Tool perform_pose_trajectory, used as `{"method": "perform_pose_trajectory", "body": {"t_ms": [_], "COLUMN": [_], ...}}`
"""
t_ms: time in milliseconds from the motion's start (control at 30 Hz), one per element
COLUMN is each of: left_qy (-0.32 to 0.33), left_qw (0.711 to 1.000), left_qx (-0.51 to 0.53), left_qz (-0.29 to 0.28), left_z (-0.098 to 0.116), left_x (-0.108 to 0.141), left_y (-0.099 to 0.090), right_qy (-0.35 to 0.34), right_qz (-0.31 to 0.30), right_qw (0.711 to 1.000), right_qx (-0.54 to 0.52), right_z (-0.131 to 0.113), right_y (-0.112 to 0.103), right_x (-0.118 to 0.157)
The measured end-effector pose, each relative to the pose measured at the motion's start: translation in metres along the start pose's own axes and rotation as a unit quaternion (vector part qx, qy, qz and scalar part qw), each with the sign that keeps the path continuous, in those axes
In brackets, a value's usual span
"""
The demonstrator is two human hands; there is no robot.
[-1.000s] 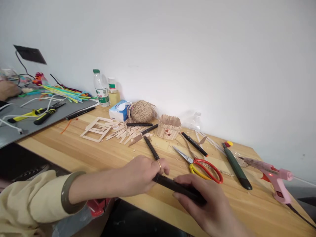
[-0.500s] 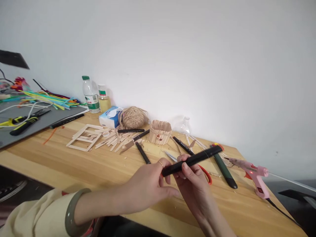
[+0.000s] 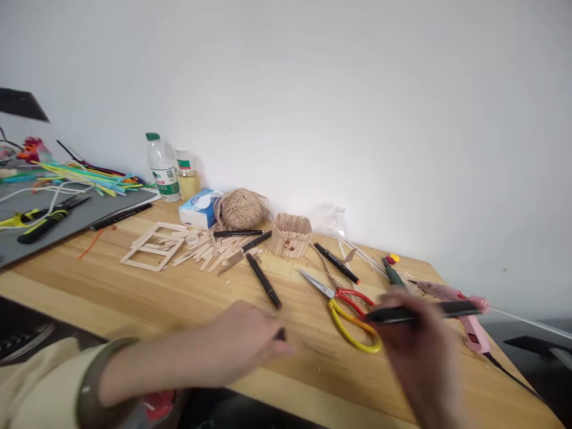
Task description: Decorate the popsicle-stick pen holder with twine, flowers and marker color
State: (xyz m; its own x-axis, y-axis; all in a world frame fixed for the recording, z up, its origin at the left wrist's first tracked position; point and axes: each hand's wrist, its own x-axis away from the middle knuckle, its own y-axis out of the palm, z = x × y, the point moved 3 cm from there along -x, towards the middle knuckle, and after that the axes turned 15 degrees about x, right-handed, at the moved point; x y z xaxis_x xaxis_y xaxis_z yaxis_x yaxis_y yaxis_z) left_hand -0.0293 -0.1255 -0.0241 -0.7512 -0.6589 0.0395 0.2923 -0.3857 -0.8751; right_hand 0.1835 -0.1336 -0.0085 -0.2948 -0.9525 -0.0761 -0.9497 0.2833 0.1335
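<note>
My right hand [image 3: 417,342], blurred, is closed around a black marker [image 3: 388,316] held above the table's right side. To the left, my left hand [image 3: 239,339] pinches a small black piece [image 3: 280,335] that looks like the marker's cap; most of it is hidden by the fingers. Between the hands lie scissors [image 3: 322,287] with red and yellow handles. Another black marker [image 3: 264,281] lies just beyond my left hand. Farther back stands a small basket of wooden sticks [image 3: 290,245] with brown spots on its front.
A pink glue gun [image 3: 473,333] with its cord lies at the right, near a green tool [image 3: 393,275]. Twine [image 3: 243,210], a tissue pack [image 3: 196,210], loose craft sticks [image 3: 203,253] and a stick frame [image 3: 152,267] lie behind. Bottles [image 3: 164,179] stand by the wall; pliers [image 3: 44,226] lie left.
My hands have moved apart: the right went rightward with the marker, the left went left and down with the small black piece. The scissors and the marker behind my left hand are now uncovered.
</note>
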Motion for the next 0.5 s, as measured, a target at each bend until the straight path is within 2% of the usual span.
{"method": "perform_pose_trajectory", "body": {"t_ms": [67,133,200,333,500], "left_qy": [-0.108,-0.133,-0.115,-0.065,-0.094], "left_qw": [0.991,0.983,0.979,0.973,0.974], "left_qx": [0.064,0.113,0.153,0.215,0.204], "left_qz": [0.036,0.063,0.065,0.058,0.041], "left_z": [-0.021,-0.031,-0.028,-0.009,0.005], "left_x": [0.013,0.019,0.017,0.006,-0.002], "left_y": [-0.003,-0.005,-0.005,-0.004,-0.007], "right_qy": [-0.014,0.094,0.130,0.139,0.147], "right_qz": [0.065,0.047,0.030,0.016,-0.001], "right_qw": [0.995,0.986,0.981,0.979,0.979], "right_qx": [-0.074,-0.130,-0.140,-0.150,-0.140], "right_z": [-0.010,-0.007,-0.005,0.000,0.005], "right_y": [-0.015,-0.012,-0.001,0.022,0.032], "right_x": [-0.003,-0.002,0.002,0.006,0.005]}}
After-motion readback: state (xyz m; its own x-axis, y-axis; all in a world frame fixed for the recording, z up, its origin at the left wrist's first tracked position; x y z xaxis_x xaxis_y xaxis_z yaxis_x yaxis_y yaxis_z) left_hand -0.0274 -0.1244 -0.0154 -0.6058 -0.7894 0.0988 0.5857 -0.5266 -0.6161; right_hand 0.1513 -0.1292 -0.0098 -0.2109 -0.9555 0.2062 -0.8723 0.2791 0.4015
